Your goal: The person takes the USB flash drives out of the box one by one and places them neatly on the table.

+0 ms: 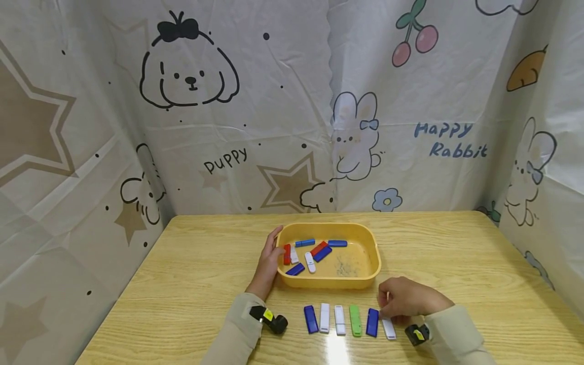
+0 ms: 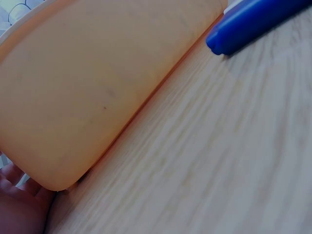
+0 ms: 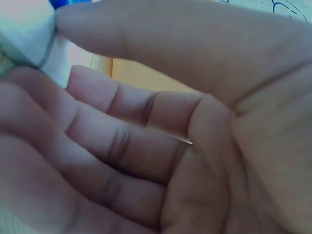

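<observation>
A yellow plastic bin (image 1: 328, 283) stands on the table, with several red, blue and white USB flash drives lying in its left and middle part. My left hand (image 1: 266, 263) grips the bin's left side, thumb over the rim and fingers along the outside wall. In front of the bin runs a row of flash drives: blue (image 1: 311, 319), white, white, green (image 1: 355, 320), blue (image 1: 372, 322). At the row's right end my right hand (image 1: 412, 298) pinches a white flash drive (image 1: 389, 329) between thumb and fingers; the hand covers its upper part. The right wrist view shows its white body (image 3: 29, 29) at the fingertips.
The wooden table (image 1: 201, 289) reaches back to a printed curtain (image 1: 283, 126), which also hangs at the left and right sides. A wrist camera (image 1: 272, 320) is strapped to the left wrist and another camera (image 1: 417, 334) to the right.
</observation>
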Demonstrator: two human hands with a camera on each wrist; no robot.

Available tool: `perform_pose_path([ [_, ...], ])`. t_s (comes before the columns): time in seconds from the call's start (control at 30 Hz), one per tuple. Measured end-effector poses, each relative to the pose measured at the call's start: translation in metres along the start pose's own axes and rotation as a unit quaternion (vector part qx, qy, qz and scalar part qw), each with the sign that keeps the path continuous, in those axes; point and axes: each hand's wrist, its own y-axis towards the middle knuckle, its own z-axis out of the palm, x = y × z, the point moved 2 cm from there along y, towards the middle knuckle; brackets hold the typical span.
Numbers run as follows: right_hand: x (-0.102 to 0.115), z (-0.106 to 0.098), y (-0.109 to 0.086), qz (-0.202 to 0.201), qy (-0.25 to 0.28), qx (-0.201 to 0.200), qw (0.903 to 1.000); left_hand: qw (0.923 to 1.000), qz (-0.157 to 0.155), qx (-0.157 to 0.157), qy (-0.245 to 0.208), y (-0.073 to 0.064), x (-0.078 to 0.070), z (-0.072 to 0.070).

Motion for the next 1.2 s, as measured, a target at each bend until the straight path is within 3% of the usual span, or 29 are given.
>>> perform_pose_path([
  [0.2,0.0,0.0,0.002,-0.01,-0.001,-0.001,0.9999,0.9999,0.007,-0.01,0.003,0.005,0.011,-0.001],
  [1.07,0.0,-0.003,0.001,-0.011,-0.026,-0.019,0.9994,0.9999,0.004,-0.01,0.003,0.003,0.009,-0.001],
  [1.2,0.0,-0.005,0.001,-0.023,-0.044,-0.046,0.9977,1.0,0.002,-0.003,0.006,-0.006,-0.008,0.002],
])
